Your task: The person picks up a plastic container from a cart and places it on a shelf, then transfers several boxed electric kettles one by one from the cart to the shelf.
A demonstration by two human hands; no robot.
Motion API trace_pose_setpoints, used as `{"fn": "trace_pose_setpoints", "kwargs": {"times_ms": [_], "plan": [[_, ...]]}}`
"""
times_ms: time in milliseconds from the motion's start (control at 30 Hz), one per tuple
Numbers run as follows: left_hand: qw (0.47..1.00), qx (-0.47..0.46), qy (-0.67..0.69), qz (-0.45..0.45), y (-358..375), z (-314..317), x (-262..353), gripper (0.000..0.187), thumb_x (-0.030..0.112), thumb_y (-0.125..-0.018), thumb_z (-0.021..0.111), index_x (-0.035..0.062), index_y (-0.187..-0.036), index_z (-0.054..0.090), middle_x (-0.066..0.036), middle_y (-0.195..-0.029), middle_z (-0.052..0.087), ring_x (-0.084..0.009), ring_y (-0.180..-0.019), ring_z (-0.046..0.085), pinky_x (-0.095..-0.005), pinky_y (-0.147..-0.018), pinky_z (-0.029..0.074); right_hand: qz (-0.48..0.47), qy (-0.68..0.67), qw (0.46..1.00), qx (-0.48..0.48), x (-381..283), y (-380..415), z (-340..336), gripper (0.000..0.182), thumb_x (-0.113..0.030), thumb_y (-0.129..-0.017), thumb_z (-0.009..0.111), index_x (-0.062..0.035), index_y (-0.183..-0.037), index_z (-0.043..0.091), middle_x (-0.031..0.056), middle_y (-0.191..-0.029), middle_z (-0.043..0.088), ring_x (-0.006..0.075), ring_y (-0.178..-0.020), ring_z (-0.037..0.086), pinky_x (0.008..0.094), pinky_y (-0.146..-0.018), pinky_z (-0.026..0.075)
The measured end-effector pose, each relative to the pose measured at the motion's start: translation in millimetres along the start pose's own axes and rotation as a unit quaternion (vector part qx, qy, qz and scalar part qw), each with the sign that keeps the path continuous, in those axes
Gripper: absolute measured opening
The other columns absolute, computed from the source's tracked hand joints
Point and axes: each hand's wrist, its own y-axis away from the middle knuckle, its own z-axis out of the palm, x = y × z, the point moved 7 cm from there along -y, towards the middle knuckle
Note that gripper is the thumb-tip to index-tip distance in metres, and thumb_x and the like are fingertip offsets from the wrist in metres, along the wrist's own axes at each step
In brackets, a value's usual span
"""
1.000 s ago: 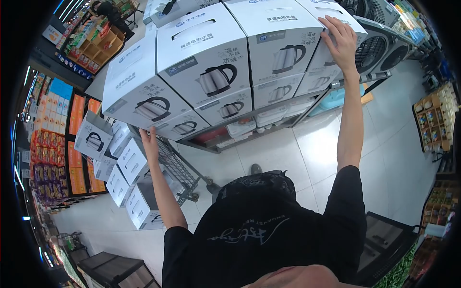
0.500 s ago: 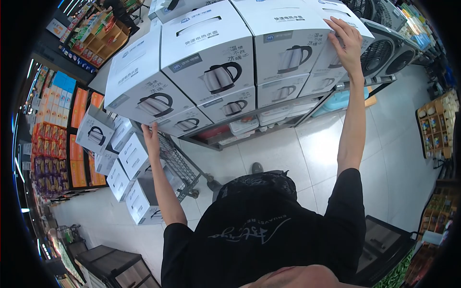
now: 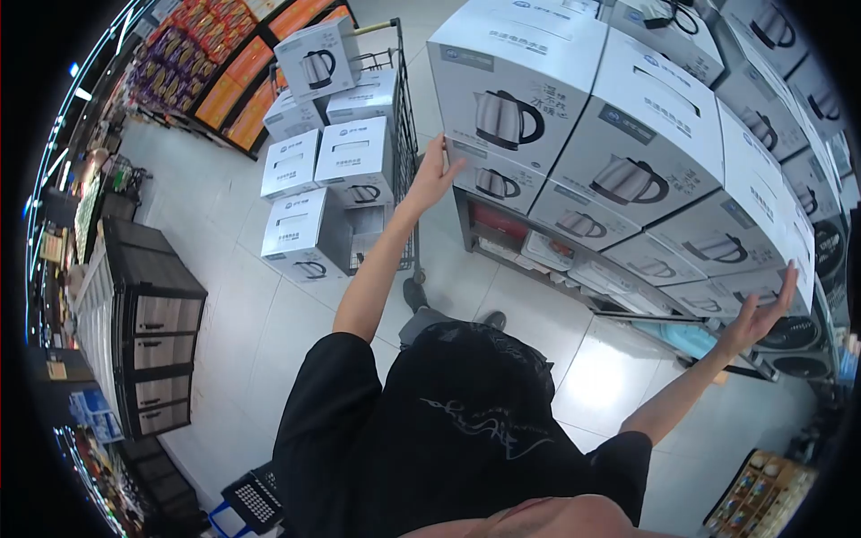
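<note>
White electric kettle boxes (image 3: 520,99), each printed with a steel kettle, stand in two tiers on a display shelf in front of me. My left hand (image 3: 437,175) is at the left end of the row, its fingertips by the corner where the upper box meets the lower box (image 3: 493,179). At the right end, my right hand (image 3: 760,321) lies with spread fingers against the front of the last upper box (image 3: 762,233). Neither hand has its fingers wrapped around a box.
Left of the shelf, a wire shopping cart (image 3: 406,117) holds several more kettle boxes (image 3: 300,238). Dark cabinets (image 3: 161,332) stand farther left. A shopping basket (image 3: 256,498) is at lower left, and a snack rack (image 3: 762,493) at lower right. Fans (image 3: 803,350) stand beyond the row.
The view has turned left, so the cart and boxes appear farther right. My right hand has gone from a box's top edge down to its front. My left hand remains by the left end.
</note>
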Motion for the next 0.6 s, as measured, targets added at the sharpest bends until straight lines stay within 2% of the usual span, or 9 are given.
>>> {"fn": "trace_pose_setpoints", "kwargs": {"times_ms": [67,100,133,167,233,300,400,467,600], "plan": [[0.999,-0.016,-0.025,-0.038,39.9,0.2,7.3,0.056,0.018,-0.091,0.060,-0.0031,-0.134,0.031,-0.017,-0.131,0.044,-0.0278,-0.121,0.047,-0.0357,-0.100,0.039,0.004,-0.210,0.978,-0.020,-45.0,36.7,38.8,0.058,-0.041,-0.088,0.054,0.0037,-0.126,0.049,0.0225,-0.125,0.053,0.0346,-0.119,0.048,0.0466,-0.104,0.032],[0.997,-0.027,-0.039,-0.056,62.7,-1.8,11.9,0.058,0.018,-0.090,0.061,-0.0035,-0.135,0.030,-0.018,-0.133,0.042,-0.0300,-0.122,0.046,-0.0367,-0.102,0.038,0.030,-0.296,0.948,-0.114,-70.3,64.8,71.6,0.055,-0.042,-0.086,0.055,0.0018,-0.119,0.054,0.0209,-0.119,0.057,0.0354,-0.111,0.054,0.0483,-0.100,0.037],[0.995,-0.053,-0.034,-0.079,88.1,-2.5,10.9,0.058,0.021,-0.089,0.061,-0.0055,-0.132,0.032,-0.021,-0.129,0.044,-0.0323,-0.121,0.046,-0.0374,-0.101,0.037,0.051,-0.403,0.881,-0.243,-103.2,81.0,116.4,0.050,-0.037,-0.082,0.061,0.0010,-0.115,0.057,0.0187,-0.115,0.059,0.0350,-0.106,0.056,0.0469,-0.096,0.040],[0.991,-0.079,-0.028,-0.103,116.3,-4.0,8.2,0.058,0.024,-0.089,0.061,-0.0075,-0.129,0.035,-0.024,-0.126,0.046,-0.0346,-0.120,0.046,-0.0382,-0.101,0.036,0.110,-0.418,0.815,-0.386,-132.9,102.5,158.6,0.046,-0.029,-0.079,0.066,-0.0001,-0.115,0.056,0.0157,-0.111,0.060,0.0319,-0.103,0.057,0.0425,-0.093,0.042],[0.968,-0.141,-0.032,-0.207,173.9,-14.9,0.3,0.048,0.028,-0.090,0.059,-0.0036,-0.123,0.044,-0.021,-0.120,0.053,-0.0329,-0.115,0.051,-0.0370,-0.095,0.041,0.188,-0.453,0.697,-0.524,-175.7,181.2,239.1,0.046,-0.026,-0.081,0.066,-0.0048,-0.121,0.055,0.0146,-0.111,0.060,0.0283,-0.103,0.058,0.0374,-0.091,0.044],[0.945,-0.169,-0.034,-0.276,235.0,-36.1,-22.2,0.049,0.029,-0.091,0.060,-0.0003,-0.126,0.044,-0.015,-0.119,0.058,-0.0279,-0.114,0.054,-0.0372,-0.096,0.042,0.080,-0.372,0.678,-0.628,-205.9,266.0,288.5,0.049,-0.029,-0.083,0.064,-0.0055,-0.124,0.053,0.0153,-0.118,0.057,0.0306,-0.108,0.056,0.0387,-0.093,0.043],[0.891,-0.020,0.065,-0.450,345.3,-94.1,-90.8,0.049,0.033,-0.093,0.057,-0.0017,-0.125,0.044,-0.015,-0.118,0.059,-0.0271,-0.113,0.055,-0.0380,-0.096,0.042,0.093,-0.406,0.584,-0.697,-248.9,349.1,331.7,0.051,-0.031,-0.084,0.062,-0.0064,-0.128,0.050,0.0177,-0.123,0.054,0.0340,-0.113,0.053,0.0415,-0.096,0.042],[0.806,0.110,0.147,-0.563,390.9,-141.3,-107.9,0.064,0.047,-0.092,0.054,-0.0023,-0.129,0.036,-0.018,-0.126,0.053,-0.0311,-0.117,0.052,-0.0439,-0.097,0.042,0.064,-0.437,0.581,-0.683,-277.9,374.6,350.3,0.057,-0.032,-0.084,0.063,-0.0068,-0.132,0.046,0.0210,-0.126,0.051,0.0363,-0.115,0.050,0.0422,-0.097,0.041],[0.629,0.391,0.321,-0.590,454.6,-200.4,-166.0,0.088,0.063,-0.086,0.050,0.0027,-0.140,0.015,-0.021,-0.141,0.032,-0.0420,-0.125,0.040,-0.0621,-0.100,0.033,0.056,-0.443,0.589,-0.674,-312.2,406.3,393.2,0.072,-0.032,-0.082,0.065,-0.0078,-0.142,0.032,0.0299,-0.135,0.039,0.0430,-0.123,0.042,0.0427,-0.101,0.038]]}}
